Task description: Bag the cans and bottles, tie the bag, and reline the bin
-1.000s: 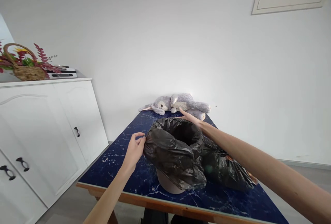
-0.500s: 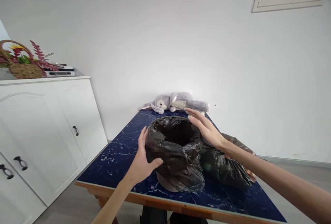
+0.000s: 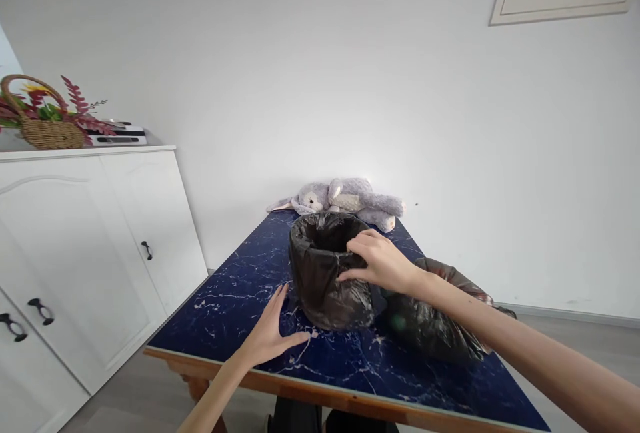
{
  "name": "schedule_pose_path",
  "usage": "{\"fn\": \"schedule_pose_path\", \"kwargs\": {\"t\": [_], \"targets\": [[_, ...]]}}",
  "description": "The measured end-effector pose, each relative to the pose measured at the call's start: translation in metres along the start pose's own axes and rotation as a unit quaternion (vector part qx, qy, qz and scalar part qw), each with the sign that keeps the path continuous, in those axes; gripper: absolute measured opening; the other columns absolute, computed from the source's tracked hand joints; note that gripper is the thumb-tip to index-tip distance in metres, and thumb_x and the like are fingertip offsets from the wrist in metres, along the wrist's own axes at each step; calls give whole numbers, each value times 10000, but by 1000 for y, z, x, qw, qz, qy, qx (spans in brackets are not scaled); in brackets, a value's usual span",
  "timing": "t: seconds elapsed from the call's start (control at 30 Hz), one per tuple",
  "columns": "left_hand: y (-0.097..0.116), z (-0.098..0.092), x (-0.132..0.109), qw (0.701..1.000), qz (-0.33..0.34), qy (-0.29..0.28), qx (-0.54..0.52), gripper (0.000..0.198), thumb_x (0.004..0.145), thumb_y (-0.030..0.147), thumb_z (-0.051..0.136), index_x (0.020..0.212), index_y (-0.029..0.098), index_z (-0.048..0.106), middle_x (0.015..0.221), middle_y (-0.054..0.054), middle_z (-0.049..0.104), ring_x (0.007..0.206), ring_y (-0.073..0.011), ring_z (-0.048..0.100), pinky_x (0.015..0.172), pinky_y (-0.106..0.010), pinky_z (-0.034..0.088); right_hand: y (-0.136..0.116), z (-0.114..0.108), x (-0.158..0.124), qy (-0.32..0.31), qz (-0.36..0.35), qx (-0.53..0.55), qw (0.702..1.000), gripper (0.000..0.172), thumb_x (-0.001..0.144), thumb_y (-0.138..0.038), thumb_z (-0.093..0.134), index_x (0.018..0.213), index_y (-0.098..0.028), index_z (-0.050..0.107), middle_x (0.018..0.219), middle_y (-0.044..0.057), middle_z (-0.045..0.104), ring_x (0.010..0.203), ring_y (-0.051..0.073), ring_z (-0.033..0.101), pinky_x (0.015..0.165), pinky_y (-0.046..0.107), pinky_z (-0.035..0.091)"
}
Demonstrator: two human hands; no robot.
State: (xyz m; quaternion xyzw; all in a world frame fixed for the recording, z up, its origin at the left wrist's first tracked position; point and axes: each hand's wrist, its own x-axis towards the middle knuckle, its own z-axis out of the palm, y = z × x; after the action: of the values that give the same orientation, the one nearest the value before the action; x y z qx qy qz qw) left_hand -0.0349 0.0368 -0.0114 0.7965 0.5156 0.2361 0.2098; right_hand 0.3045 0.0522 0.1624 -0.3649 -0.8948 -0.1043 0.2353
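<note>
A bin lined with a black plastic bag (image 3: 325, 286) stands upright on the blue marbled table (image 3: 225, 299), its round mouth facing up. My right hand (image 3: 377, 259) grips the bin's near right rim, fingers hooked over the edge inside and thumb on the outer side. To the near left of the bin, my left hand (image 3: 273, 333) is spread with its fingers apart, low by the table surface and holding nothing. A second black plastic bag (image 3: 435, 319), bulging, lies right of the bin, partly hidden under my right forearm.
A grey plush rabbit (image 3: 350, 196) lies at the table's far edge, by the wall. On the left is a white cabinet (image 3: 145, 199) with a wicker basket (image 3: 53, 134) of flowers and a white device (image 3: 120, 136) on top.
The lined bin has moved away from me, toward the rabbit. My right hand has closed on its rim, while my left hand has come off its side and sits lower.
</note>
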Motion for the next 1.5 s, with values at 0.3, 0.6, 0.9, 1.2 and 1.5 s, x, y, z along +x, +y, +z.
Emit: {"fn": "schedule_pose_path", "kwargs": {"t": [0.3,0.6,0.9,1.2,1.5], "targets": [[-1,5,-2,998,-12,16,61,904,974,731,522,1700,299,198,1762,-136,221,1608,-416,225,1252,-600,340,88,15,37,-53,150,-104,982,403,923,-568,741,1017,-180,693,1059,165,773,1052,365,709,986,457,446],[-1,8,-2,996,7,40,75,749,1004,692,495,1625,287,390,1697,-124,396,1592,-395,291,1263,-583,347,153,1,-3,-71,275,-153,947,380,920,-563,719,989,-191,687,998,155,785,957,335,717,821,375,439],[2,8,-1,994,26,54,96,669,1027,652,482,1587,288,440,1670,-117,444,1570,-374,354,1253,-572,374,119,-12,-32,73,264,-113,955,551,966,-605,629,1310,-176,594,1335,192,658,1260,373,596,1053,476,461],[1,20,0,988,23,79,134,613,1047,614,454,1558,276,484,1661,-87,465,1564,-361,372,1284,-573,324,-44,41,-90,76,143,346,924,222,1050,-494,547,1099,-299,642,1047,71,713,924,281,694,847,442,573],[-4,32,0,972,31,121,199,565,1063,570,459,1523,248,522,1611,-79,534,1535,-318,433,1257,-515,399,-70,142,-129,64,308,564,763,480,1051,-646,488,966,-202,649,913,50,706,719,168,670,661,283,500]]}}
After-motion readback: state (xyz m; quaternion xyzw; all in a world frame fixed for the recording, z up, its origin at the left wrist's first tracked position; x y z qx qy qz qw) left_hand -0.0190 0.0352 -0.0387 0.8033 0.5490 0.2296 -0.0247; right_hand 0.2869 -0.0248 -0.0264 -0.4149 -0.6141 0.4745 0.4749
